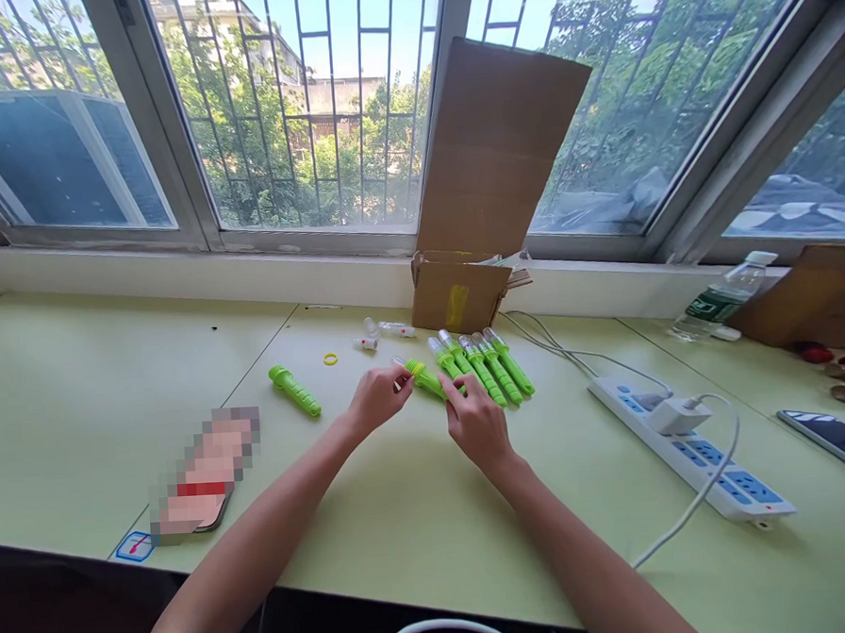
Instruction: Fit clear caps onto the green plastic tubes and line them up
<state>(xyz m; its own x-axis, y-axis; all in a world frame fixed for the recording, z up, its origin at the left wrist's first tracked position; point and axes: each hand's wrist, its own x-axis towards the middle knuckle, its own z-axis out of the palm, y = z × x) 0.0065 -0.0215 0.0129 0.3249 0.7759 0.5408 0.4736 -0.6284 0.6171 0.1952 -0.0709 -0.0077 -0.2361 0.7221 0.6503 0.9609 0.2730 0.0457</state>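
Between my hands is a green plastic stick (426,381) with a flared, threaded-looking collar and a clear tip. My left hand (380,397) pinches it at the collar end, where a bit of yellow shows. The handle end is gripped by my right hand (479,425), which hides part of it. Just right of it, several similar green sticks with clear tips (492,365) lie side by side. Another green stick (295,391), with no clear tip visible, rests apart on the left. A yellow ring (330,358) and small clear plastic pieces (397,329) lie beyond my left hand.
An open cardboard box (456,291) stands against the window wall. To the right are a white power strip (691,449) with cables, a water bottle (723,296) and a phone (836,441). A blurred phone-like object (208,474) lies left on the pale green table (377,536).
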